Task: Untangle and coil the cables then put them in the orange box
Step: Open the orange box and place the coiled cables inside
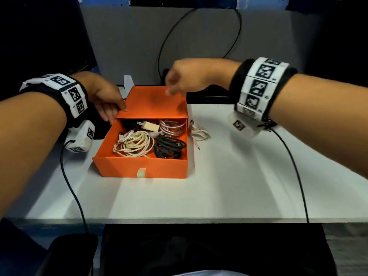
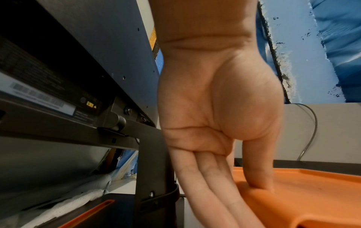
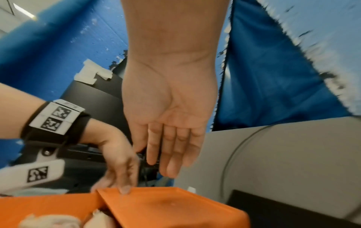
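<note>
The orange box (image 1: 143, 166) sits on the white table (image 1: 239, 186) with its drawer pulled toward me. Inside lie a white coil (image 1: 132, 144), a black coil (image 1: 169, 147), a pink braided coil (image 1: 173, 126) and a cream charger (image 1: 149, 126). One loose white cable (image 1: 199, 133) lies outside, against the box's right wall. My left hand (image 1: 105, 98) presses the orange cover (image 2: 302, 192) at its left edge, thumb on top, straight fingers (image 2: 205, 177) down the side. My right hand (image 1: 179, 80) hovers over the cover's far right corner, fingers (image 3: 168, 154) relaxed and holding nothing.
A grey partition (image 1: 139, 36) with a looping black cable (image 1: 238, 32) stands behind the box. Dark equipment (image 2: 58, 92) sits left of my left hand. A black device (image 1: 209, 94) lies behind the box on the right. Wrist camera cords (image 1: 73, 186) trail off the table's front edge.
</note>
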